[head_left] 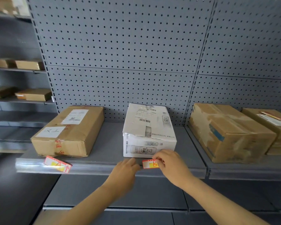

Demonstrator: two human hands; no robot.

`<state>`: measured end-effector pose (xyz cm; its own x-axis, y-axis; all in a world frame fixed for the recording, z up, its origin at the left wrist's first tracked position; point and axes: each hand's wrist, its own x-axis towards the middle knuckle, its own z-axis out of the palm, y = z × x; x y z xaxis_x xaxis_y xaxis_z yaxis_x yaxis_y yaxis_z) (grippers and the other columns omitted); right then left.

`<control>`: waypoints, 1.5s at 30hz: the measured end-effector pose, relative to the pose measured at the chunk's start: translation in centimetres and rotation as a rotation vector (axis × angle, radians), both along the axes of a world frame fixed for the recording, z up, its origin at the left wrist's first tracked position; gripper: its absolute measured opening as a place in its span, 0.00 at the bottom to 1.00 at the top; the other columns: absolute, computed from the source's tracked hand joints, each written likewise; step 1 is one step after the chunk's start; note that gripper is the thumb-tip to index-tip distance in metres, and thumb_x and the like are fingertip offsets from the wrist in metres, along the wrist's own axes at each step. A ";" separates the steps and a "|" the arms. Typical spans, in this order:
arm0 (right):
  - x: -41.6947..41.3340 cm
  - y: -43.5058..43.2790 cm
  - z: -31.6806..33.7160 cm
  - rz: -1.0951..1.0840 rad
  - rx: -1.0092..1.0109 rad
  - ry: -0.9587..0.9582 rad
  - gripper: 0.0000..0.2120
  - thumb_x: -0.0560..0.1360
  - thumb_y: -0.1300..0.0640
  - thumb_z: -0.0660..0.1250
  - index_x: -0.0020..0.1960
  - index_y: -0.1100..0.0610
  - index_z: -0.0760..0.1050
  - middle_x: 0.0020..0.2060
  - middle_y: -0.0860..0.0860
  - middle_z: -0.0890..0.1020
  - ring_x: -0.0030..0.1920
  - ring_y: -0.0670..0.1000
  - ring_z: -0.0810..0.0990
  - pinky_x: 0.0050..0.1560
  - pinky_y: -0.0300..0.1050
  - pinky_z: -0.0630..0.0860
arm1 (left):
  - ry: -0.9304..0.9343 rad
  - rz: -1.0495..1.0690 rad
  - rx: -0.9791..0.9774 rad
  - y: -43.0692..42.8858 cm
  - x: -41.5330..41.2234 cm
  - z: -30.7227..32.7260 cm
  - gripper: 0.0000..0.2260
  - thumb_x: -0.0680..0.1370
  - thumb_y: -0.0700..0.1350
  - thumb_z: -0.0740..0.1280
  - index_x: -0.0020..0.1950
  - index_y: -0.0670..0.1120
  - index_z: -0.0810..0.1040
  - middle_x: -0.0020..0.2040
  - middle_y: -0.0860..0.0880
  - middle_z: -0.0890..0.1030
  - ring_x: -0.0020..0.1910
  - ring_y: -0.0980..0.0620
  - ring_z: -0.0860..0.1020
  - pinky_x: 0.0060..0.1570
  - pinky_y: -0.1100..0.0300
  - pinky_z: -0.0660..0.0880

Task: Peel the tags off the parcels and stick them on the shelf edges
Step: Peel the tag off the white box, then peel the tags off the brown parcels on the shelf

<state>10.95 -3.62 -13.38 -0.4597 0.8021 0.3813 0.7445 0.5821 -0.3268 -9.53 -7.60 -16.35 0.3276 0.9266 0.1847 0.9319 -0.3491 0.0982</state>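
A white parcel (148, 132) printed with bottles stands mid-shelf. Directly below it, a red, white and yellow tag (149, 164) lies against the grey shelf edge (96, 168). My right hand (170, 164) holds the tag's right end with its fingertips. My left hand (126, 169) rests on the shelf edge just left of the tag, fingers curled, touching the edge. A brown parcel (68, 132) with white labels sits at the left. Below it, another red and yellow tag (58, 164) is stuck crookedly on the shelf edge.
Two brown cardboard boxes (229, 132) (272, 127) sit on the neighbouring shelf at the right. Grey pegboard (120, 54) backs the shelves. Side shelves at the far left carry small boxes (34, 94). A lower shelf (113, 192) lies beneath my arms.
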 end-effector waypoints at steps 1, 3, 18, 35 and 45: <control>0.0 0.0 0.1 -0.004 0.014 0.004 0.07 0.78 0.55 0.63 0.53 0.49 0.79 0.49 0.43 0.81 0.51 0.44 0.74 0.54 0.36 0.69 | -0.003 -0.002 0.008 0.0 0.0 -0.1 0.19 0.76 0.38 0.59 0.66 0.51 0.70 0.62 0.50 0.72 0.60 0.48 0.71 0.60 0.56 0.68; -0.1 0.0 0.1 -0.005 0.036 0.014 0.06 0.78 0.56 0.64 0.51 0.49 0.79 0.48 0.43 0.81 0.50 0.44 0.74 0.53 0.36 0.69 | 0.007 0.002 0.017 0.0 0.2 -0.3 0.19 0.76 0.38 0.59 0.66 0.51 0.69 0.62 0.50 0.71 0.60 0.47 0.70 0.60 0.56 0.67; -1.4 -0.2 -0.5 0.049 -0.006 -0.075 0.09 0.78 0.57 0.63 0.55 0.53 0.80 0.51 0.48 0.78 0.53 0.48 0.73 0.53 0.42 0.73 | -0.085 0.073 0.038 -0.2 1.1 -1.0 0.17 0.76 0.37 0.59 0.62 0.51 0.70 0.58 0.51 0.73 0.55 0.50 0.70 0.56 0.60 0.66; 0.4 -0.7 1.0 0.031 0.047 -0.087 0.08 0.78 0.57 0.62 0.55 0.52 0.78 0.54 0.46 0.80 0.55 0.47 0.73 0.57 0.40 0.70 | -0.082 -0.005 0.085 1.2 2.5 3.6 0.12 0.77 0.39 0.59 0.57 0.49 0.74 0.57 0.51 0.78 0.54 0.48 0.74 0.51 0.58 0.71; 6.1 -1.8 5.7 -0.109 0.107 -0.084 0.09 0.77 0.59 0.61 0.55 0.54 0.78 0.49 0.50 0.82 0.50 0.50 0.74 0.52 0.44 0.71 | -0.211 -0.206 0.148 2.8 8.0 9.4 0.09 0.78 0.45 0.62 0.57 0.52 0.75 0.55 0.53 0.80 0.51 0.53 0.78 0.53 0.58 0.76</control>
<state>17.09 -5.40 -7.73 -0.4061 0.8059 0.4308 0.8271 0.5246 -0.2016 -1.55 -4.81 -6.90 0.4454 0.8030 0.3960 0.8050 -0.5528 0.2155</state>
